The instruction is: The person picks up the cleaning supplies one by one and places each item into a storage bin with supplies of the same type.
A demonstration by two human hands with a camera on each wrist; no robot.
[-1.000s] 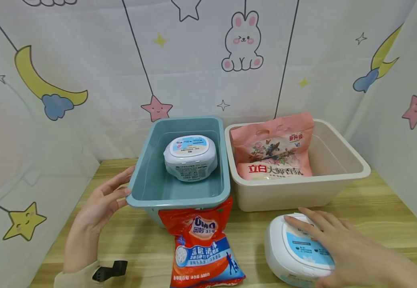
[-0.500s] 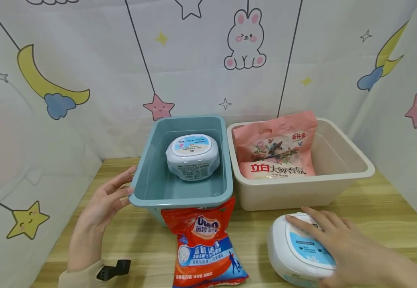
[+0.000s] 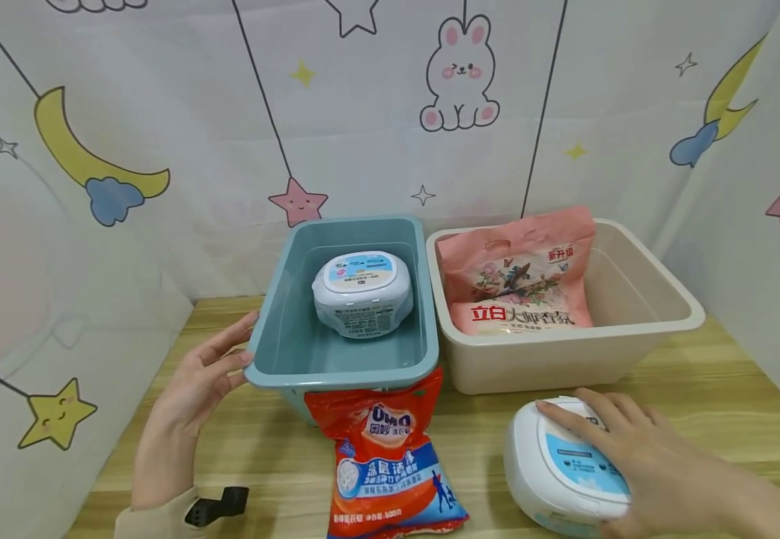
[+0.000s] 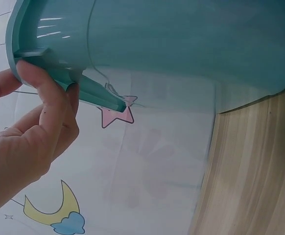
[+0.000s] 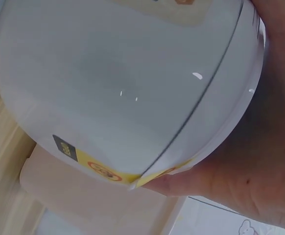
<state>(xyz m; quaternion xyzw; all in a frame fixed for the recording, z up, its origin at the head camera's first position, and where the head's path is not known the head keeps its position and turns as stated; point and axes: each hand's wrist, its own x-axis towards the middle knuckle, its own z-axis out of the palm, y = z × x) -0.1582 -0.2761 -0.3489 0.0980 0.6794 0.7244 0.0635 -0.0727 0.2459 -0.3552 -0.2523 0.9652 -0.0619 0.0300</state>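
"Fingers (image 3: 572, 421) of the right hand (image 3: 646, 464) are curved over the white tub (image 3: 528, 464). Is that a grasp?"

"Yes, it grips the tub across its top, while the left hand (image 3: 197, 382) pinches the teal basin (image 3: 343, 379) by its rim."

"What has just changed?"

"Hardly anything. The head view has drifted slightly, yet both hands stay where they were a second ago."

"Meaning what for the work?"

"It seems to be at a pause, the left hand probably steadying."

"Where exactly is the tub?"

"In front of the cream bin (image 3: 552, 367), right of the red packet (image 3: 386, 464), outside bin and basin. Whether its base touches the table (image 3: 262, 464) cannot be told."

"And its looks?"

"Rounded, glossy white, with a blue label (image 3: 582, 466) on top. The right wrist view shows a dark seam (image 5: 190, 115) and, beside it, a yellow strip (image 5: 106, 171) with a round mark. A similar tub (image 3: 363, 299) stands upright inside the basin."
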